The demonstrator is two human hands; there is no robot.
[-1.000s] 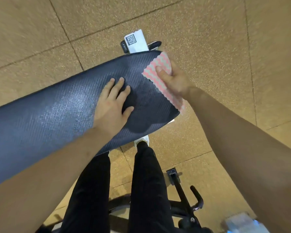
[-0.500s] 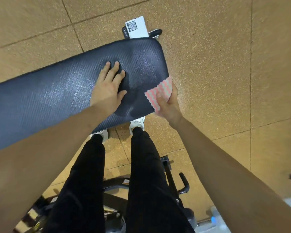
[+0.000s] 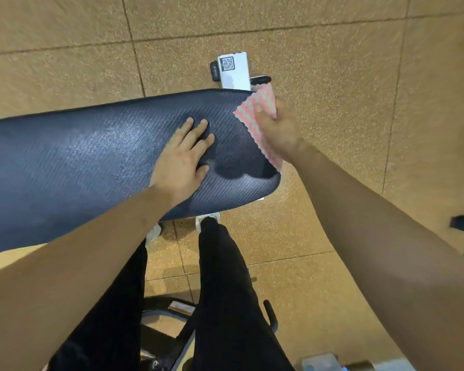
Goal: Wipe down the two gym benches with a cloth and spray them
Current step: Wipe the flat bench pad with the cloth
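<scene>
The left hand (image 3: 182,159) lies flat and open on the dark padded bench (image 3: 73,159), palm down, fingers spread, holding nothing and seemingly steadying the pad. Just to its right, the right hand (image 3: 277,127) is closed on a pink and grey zigzag cloth (image 3: 257,109), pressing it against the rounded end edge of the bench, with part of the cloth hanging down over that edge below the hand. Beyond the right hand, past the end of the bench, a white tag with a square code (image 3: 233,70) sticks up from the bench frame. Between the two hands, near the left thumb, the pad carries a darker patch that could be damp or merely shadow; left of the left hand the surface has a faint sheen, so it may already be wiped, though that cannot be told for sure. As a judgement, the wiping of this bench is at its end edge, so it is probably well along. No second bench can be made out, and no spray bottle is clearly in view, so the spraying and the other bench look to be still ahead
</scene>
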